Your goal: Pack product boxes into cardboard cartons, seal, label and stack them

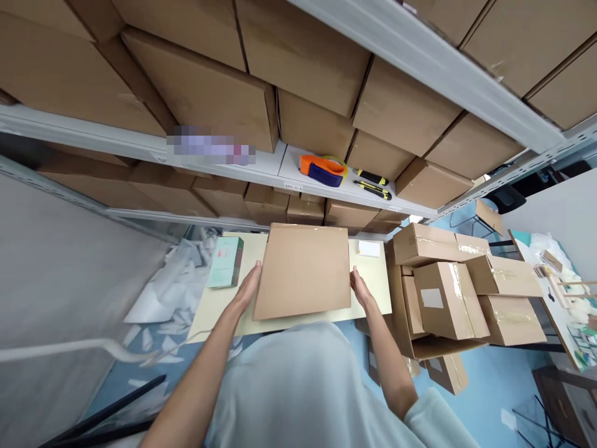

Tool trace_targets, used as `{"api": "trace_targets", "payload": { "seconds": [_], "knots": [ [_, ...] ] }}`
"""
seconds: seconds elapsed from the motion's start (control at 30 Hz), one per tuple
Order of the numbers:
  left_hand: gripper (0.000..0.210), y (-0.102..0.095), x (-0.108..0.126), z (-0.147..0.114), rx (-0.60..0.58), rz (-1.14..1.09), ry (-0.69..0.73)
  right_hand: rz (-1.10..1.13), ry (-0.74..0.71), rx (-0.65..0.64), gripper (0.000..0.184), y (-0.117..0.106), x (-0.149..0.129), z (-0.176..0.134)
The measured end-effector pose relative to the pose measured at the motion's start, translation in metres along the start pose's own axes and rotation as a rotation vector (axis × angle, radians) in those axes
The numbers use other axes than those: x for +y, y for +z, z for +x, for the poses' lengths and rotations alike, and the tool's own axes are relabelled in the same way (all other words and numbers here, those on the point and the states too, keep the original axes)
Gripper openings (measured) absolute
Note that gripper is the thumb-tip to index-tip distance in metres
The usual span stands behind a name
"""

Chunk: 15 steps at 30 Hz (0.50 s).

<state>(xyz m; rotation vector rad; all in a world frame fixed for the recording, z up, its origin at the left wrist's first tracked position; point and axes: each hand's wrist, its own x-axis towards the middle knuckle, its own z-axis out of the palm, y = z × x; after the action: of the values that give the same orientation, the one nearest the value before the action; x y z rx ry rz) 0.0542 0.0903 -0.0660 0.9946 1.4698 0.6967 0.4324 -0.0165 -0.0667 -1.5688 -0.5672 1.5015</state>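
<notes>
A plain brown cardboard box (305,270) sits in front of me over the pale yellow tabletop (373,292). My left hand (249,286) presses flat against its left side, and my right hand (359,287) bears on the right side, so the box is held between the two. Whether its underside rests on the table is hidden. To the left of my left hand stands a mint-green box (225,262). Beyond my right hand, near the table's back right corner, lies a small white box (368,249).
Shelves packed with cardboard boxes (308,43) rise ahead. On the shelf edge lie an orange-and-blue tape dispenser (324,169) and yellow-black utility knives (373,182). Stacked cartons (450,298) crowd the right. White paper scraps (172,289) heap at left, near a pale pipe (69,350).
</notes>
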Motion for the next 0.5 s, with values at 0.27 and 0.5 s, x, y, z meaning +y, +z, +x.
{"api": "trace_targets", "payload": {
  "seconds": [0.27,0.5],
  "knots": [
    [0.096,-0.013,0.021,-0.013,0.081,-0.089,-0.018,-0.007,-0.094,0.003,0.091,0.002,-0.018,-0.019],
    [0.092,-0.026,0.016,-0.042,0.16,-0.127,0.07,0.006,-0.249,0.183,0.076,-0.004,-0.031,-0.06]
  ]
}}
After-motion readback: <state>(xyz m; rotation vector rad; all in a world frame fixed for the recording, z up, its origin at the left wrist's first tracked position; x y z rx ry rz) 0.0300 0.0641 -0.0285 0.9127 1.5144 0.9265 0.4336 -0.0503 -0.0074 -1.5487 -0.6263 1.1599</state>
